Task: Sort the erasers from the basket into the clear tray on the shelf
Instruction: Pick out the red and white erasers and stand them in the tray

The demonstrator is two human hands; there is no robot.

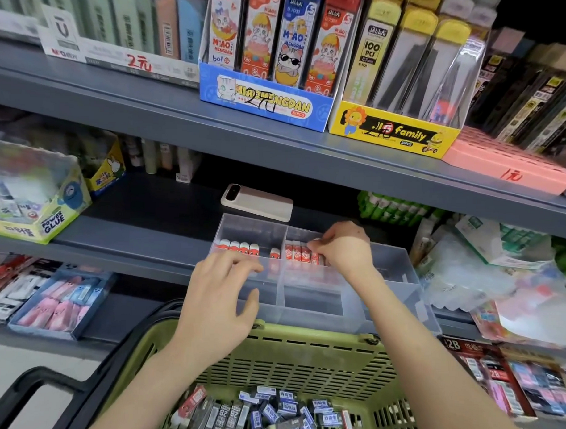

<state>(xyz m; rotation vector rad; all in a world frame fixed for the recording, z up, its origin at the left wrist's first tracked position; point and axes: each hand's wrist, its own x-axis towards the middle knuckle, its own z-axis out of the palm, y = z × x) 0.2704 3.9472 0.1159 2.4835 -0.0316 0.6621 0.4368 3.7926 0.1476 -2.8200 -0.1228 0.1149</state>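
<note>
I take the clear plastic compartment tray [397,292] as my marker. My right hand [341,248] reaches into its middle compartment, fingertips bunched and pinching the top of the red-and-white patterned erasers [298,255] standing in a row at the back. My left hand [221,295] hangs at the tray's front left wall, fingers loose and spread, holding nothing. White erasers with red faces [239,247] line the tray's left compartment. Just below the tray's front sits the green slotted plastic basket [302,353] with blue and black sleeved erasers [284,410]. Behind the tray lies a pale phone [258,202].

green slotted basket [302,353], clear tray [398,282], red-and-white erasers [302,255]
</note>
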